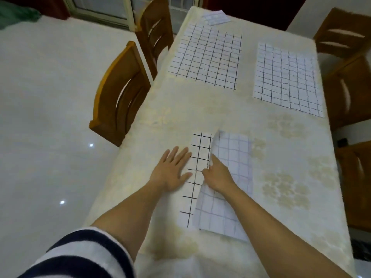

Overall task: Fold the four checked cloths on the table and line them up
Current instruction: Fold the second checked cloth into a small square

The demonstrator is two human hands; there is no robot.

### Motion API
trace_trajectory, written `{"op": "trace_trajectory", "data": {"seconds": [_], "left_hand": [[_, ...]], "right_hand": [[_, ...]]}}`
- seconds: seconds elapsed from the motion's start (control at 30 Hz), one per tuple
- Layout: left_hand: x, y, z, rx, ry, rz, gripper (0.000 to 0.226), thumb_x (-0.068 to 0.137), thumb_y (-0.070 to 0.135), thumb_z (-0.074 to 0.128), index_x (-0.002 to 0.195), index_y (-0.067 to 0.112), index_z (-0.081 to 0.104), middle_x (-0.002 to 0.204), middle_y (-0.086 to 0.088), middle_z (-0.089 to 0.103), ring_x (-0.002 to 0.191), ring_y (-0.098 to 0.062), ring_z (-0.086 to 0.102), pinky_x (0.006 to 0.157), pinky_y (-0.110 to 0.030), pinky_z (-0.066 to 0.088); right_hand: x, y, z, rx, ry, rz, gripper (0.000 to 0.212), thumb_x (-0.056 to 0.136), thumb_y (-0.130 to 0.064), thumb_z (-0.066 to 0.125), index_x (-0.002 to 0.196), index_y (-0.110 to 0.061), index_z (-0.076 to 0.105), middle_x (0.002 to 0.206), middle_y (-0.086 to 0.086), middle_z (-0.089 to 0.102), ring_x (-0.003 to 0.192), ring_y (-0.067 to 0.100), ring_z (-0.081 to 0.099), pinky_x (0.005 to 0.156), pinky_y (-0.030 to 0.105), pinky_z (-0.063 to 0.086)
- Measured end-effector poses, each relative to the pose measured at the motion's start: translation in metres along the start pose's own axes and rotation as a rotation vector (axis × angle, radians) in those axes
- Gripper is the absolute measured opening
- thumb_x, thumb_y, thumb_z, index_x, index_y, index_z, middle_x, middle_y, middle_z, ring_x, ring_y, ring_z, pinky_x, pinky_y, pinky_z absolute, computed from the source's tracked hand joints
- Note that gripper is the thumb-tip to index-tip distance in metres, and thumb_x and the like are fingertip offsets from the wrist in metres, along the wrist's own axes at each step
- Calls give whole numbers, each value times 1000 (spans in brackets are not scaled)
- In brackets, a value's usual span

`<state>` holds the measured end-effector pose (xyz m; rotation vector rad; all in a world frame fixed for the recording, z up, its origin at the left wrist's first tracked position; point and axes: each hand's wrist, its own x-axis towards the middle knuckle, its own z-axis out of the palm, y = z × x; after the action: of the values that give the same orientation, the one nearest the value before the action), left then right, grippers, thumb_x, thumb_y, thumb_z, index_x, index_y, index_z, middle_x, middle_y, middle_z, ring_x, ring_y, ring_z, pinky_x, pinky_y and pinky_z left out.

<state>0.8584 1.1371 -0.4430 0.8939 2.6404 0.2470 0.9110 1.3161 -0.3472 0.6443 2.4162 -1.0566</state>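
Right hand (217,175) pinches near cloth (230,157) edge — left hand (172,169) flat alongside.

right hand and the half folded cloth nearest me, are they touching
Touching. The head view shows the right hand pinching the lifted edge of the nearest cloth, with the turned-over flap lying under its wrist.

Bare table (200,113) lies open between near cloth (232,155), far-left cloth (206,55) and far-right cloth (285,79).

Dim indoor light, focus soft thruout. 2 glare spots on glossy floor (50,117); wide-angle warp at edges.
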Motion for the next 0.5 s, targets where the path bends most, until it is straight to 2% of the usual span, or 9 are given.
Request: {"op": "trace_trajectory", "data": {"seconds": [0.03,0.13,0.17,0.27,0.33,0.4,0.5], "left_hand": [[-3,-1,4,8,46,-4,73,101,67,14,162,32,-8,168,13,-15,155,-18,-20,126,-44,-5],[-2,-3,7,-1,127,-13,72,102,65,18,163,32,0,169,13,-8,156,-17,-14,127,-44,-2],[-1,-4,7,-2,130,-11,71,102,64,19,163,32,2,170,13,-7,156,-17,-13,127,-44,-1],[-2,-4,10,-14,120,-14,67,104,59,18,163,32,4,170,14,-5,156,-16,-13,127,-44,0],[0,-4,10,-17,132,-18,65,105,56,20,163,32,6,170,13,-3,156,-16,-12,127,-44,1],[2,-4,9,-30,137,-10,64,105,55,23,163,32,8,170,13,-1,157,-17,-10,127,-44,1],[2,-6,10,-35,134,-5,64,104,53,27,163,32,10,170,13,0,157,-17,-8,127,-43,1]], "right_hand": [[5,3,9,-19,-27,20,70,97,-34,49,157,-21,15,140,13,54,120,30,57,103,38,45],[13,12,25,-8,-114,19,79,96,-60,42,157,-22,8,145,12,51,128,29,52,107,43,42],[14,17,26,-60,-96,-20,79,96,-64,37,157,-22,11,148,10,47,132,28,47,109,43,40],[15,38,22,-416,133,-220,73,98,-59,37,156,-19,19,152,10,35,139,28,35,111,39,34],[21,52,20,-567,127,-287,86,92,-68,36,158,-21,7,164,8,11,150,30,12,120,41,18],[29,63,20,-672,37,-293,99,82,-80,23,157,-22,-7,164,4,-15,151,30,-13,123,44,2],[38,68,25,-724,-28,-289,106,74,-89,6,155,-24,-16,159,2,-29,147,30,-26,122,46,-4]]}}
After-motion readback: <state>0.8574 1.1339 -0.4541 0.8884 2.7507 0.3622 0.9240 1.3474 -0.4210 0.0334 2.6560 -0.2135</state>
